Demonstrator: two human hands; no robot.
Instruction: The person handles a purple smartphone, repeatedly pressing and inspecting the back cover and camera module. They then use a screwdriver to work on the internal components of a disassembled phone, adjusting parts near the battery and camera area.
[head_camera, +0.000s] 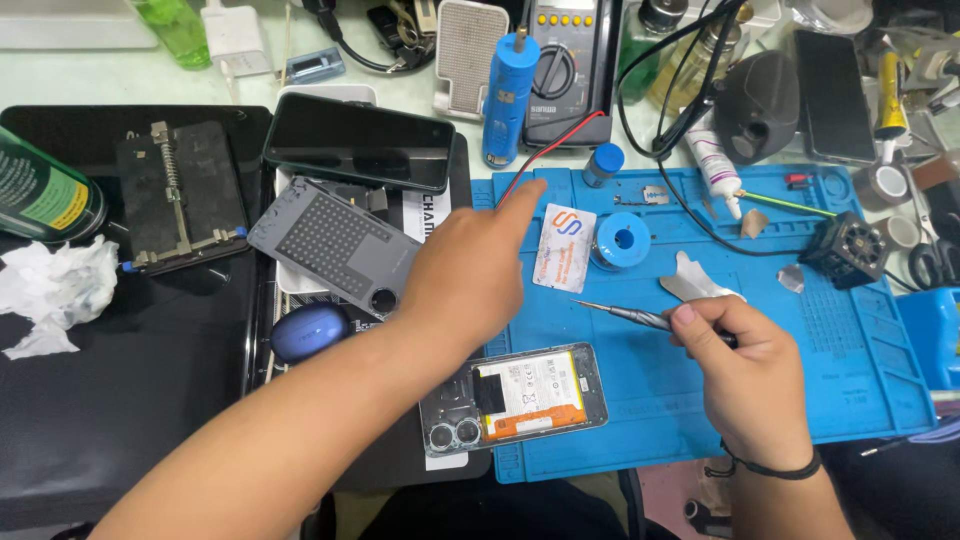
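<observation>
A single view, from a camera worn on the person's head, looking steeply down and forward over a cluttered repair bench. It sits close: both forearms enter from the bottom edge, the left hand (470, 270) near the middle of the frame and the right hand (745, 375) lower right. The blue work mat (850, 350) fills the right half and a black surface (130, 400) the lower left. The far edge of the bench, lined with tools, runs along the top of the frame. The bench's near edge lies at the bottom. No second view shares the scene
</observation>
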